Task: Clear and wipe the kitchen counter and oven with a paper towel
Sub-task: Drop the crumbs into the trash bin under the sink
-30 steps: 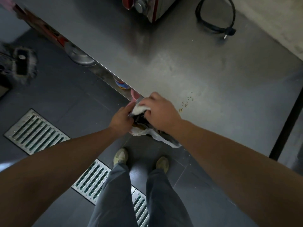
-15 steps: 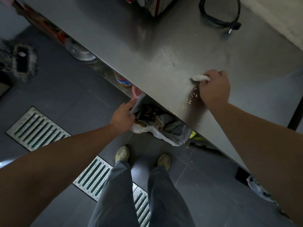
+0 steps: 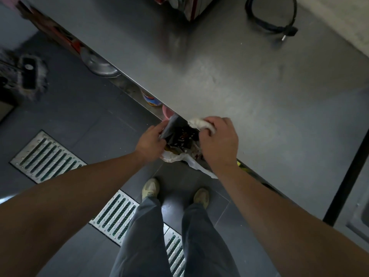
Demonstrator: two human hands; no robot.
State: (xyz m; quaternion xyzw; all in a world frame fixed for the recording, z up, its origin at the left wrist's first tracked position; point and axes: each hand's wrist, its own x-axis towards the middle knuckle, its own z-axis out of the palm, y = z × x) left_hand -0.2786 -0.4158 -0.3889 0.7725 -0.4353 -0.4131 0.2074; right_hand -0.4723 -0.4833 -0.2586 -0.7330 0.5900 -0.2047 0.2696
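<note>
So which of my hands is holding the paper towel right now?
The right hand, gripping the white paper towel at the counter edge. The left hand pinches the rim of the rubbish bag instead.

No text, label or number can be read anywhere; the printed container [image 3: 152, 99] under the counter is too blurred.

Bag [image 3: 175, 136] hangs below the counter [image 3: 259, 96] edge, cable [image 3: 269, 19] lying far behind
</note>
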